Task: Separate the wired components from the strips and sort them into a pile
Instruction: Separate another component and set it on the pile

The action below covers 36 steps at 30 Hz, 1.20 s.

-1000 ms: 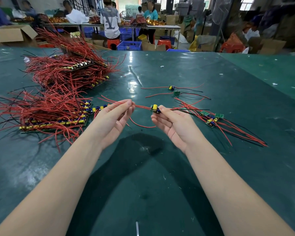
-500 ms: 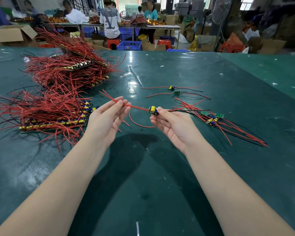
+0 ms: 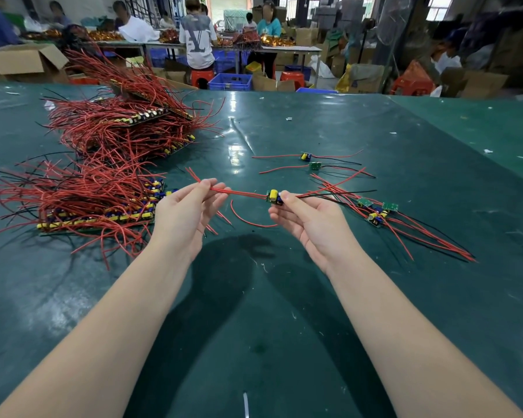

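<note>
Both of my hands work above the green bench point(image 3: 284, 312), my left hand point(image 3: 183, 220) pinching the red wires point(image 3: 239, 193) and my right hand point(image 3: 311, 224) pinching the small wired component point(image 3: 273, 197), held between the strips point(image 3: 97, 220) and the sorted pile point(image 3: 378, 214).
</note>
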### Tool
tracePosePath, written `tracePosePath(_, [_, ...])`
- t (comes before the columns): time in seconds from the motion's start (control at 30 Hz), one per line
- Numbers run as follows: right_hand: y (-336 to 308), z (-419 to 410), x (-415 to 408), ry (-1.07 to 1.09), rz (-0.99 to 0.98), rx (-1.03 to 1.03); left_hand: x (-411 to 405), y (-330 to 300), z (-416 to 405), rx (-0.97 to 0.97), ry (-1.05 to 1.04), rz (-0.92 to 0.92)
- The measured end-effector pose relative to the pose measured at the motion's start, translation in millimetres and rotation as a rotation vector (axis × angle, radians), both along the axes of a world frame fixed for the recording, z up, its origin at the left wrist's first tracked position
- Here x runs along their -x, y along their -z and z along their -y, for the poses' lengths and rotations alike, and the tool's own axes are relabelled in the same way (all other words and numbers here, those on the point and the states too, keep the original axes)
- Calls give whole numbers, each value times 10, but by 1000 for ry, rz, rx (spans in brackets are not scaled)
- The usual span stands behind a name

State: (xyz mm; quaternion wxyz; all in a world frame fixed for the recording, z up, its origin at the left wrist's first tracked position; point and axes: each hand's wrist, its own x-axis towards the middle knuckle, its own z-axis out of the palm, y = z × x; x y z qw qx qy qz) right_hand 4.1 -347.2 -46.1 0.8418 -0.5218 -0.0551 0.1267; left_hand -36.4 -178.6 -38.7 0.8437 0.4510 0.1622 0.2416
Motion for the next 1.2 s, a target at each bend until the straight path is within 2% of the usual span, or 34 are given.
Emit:
tracePosePath(0.17, [-12,32,-26,31,-28,-43,-11,-10,-82,69,-71,42])
tracePosePath(0.37, [-34,34,-16,45,-39,-53,-6,-30,-110,55,-69,31])
tracePosePath(0.6, [-72,195,-112,227,-29,51,3,-62,-176,133,-102,37])
tracePosePath(0.67, [-100,240,-129,197,-11,95,3,-69,-199,169,-122,31])
tracePosePath(0.8, [-128,292,-189,166,-22,44,-4,-78,-211,196,-154,12])
tracePosePath(1.2, [18,263,-233,269,28,171,-16,16,-172,82,-255,-11])
